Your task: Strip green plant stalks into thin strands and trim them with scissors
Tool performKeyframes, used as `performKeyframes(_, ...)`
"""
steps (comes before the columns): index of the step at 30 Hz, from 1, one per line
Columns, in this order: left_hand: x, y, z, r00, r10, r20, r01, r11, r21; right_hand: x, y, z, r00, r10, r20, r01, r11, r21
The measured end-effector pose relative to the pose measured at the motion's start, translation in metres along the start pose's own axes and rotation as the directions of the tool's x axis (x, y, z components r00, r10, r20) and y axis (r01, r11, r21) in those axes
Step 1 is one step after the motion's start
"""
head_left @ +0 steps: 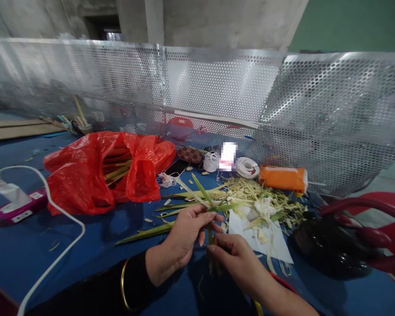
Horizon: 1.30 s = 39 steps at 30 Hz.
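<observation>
Between my hands is a small bundle of green leaf strips (202,188), its blades fanning out at the top and its stem end pointing down. My left hand (192,226) pinches the bundle where the blades spread. Lower down, my right hand (232,254) is closed with thumb and forefinger at the stem end; its other fingers are partly hidden. Long green leaves (148,231) lie on the blue table just beyond my left hand. A white paper sheet (281,243) with leaf scraps on it lies beyond my right hand.
A red plastic bag (79,175) of dry leaves stands left, near a purple power strip (36,204) and white cable (69,215). Leaf trimmings (283,204), a ribbon spool (248,167) and an orange packet (281,177) lie behind. A dark kettle (329,250) stands right. Perforated metal sheeting (217,83) borders the table.
</observation>
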<state>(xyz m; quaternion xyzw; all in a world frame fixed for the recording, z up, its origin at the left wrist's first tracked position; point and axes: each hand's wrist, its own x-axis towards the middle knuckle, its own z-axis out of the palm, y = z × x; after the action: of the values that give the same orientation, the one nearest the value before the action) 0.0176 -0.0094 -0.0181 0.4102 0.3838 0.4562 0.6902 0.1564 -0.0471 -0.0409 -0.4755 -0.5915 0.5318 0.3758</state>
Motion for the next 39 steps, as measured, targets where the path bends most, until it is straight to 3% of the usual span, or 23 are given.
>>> performKeyframes(2,0.000,0.002,-0.001,1.000,0.022,-0.006,-0.022,1.000,-0.009,0.003,-0.006,-0.007,0.985,-0.025,-0.174,0.039,0.996,0.077)
performKeyframes(4,0.000,0.003,-0.001,1.000,0.009,0.002,-0.009,1.000,0.001,0.006,-0.014,-0.014,0.921,-0.044,-0.387,0.116,0.979,0.165)
performKeyframes(6,-0.002,0.004,0.000,0.999,-0.039,0.031,0.038,0.999,0.033,0.008,-0.019,-0.018,0.888,-0.055,-0.457,0.161,0.967,0.197)
performKeyframes(12,-0.004,0.002,0.004,0.993,-0.088,0.074,0.083,0.994,0.064,0.008,-0.012,-0.017,0.858,-0.092,-0.505,0.201,0.965,0.165)
performKeyframes(18,-0.001,-0.005,0.005,0.997,0.042,-0.058,-0.034,0.990,0.135,0.007,-0.003,-0.013,0.853,-0.077,-0.516,0.201,0.961,0.190)
performKeyframes(22,-0.001,-0.009,0.006,0.989,0.080,-0.125,-0.055,0.980,0.190,0.007,-0.006,-0.014,0.783,-0.201,-0.589,0.314,0.945,0.096)
performKeyframes(25,-0.002,-0.009,0.007,0.984,0.099,-0.148,-0.071,0.980,0.187,0.007,-0.006,-0.016,0.759,-0.260,-0.597,0.363,0.930,0.056)
performKeyframes(30,0.000,-0.005,0.005,0.994,0.050,-0.101,-0.036,0.990,0.138,0.008,-0.004,-0.018,0.743,-0.241,-0.625,0.353,0.934,0.060)
performKeyframes(36,-0.004,0.000,0.004,0.999,0.049,-0.012,-0.047,0.992,0.115,0.007,-0.004,-0.019,0.794,-0.174,-0.582,0.283,0.954,0.101)
performKeyframes(39,-0.005,0.001,0.003,0.999,0.005,0.037,-0.008,0.996,0.089,0.007,-0.006,-0.019,0.786,-0.142,-0.602,0.251,0.963,0.101)
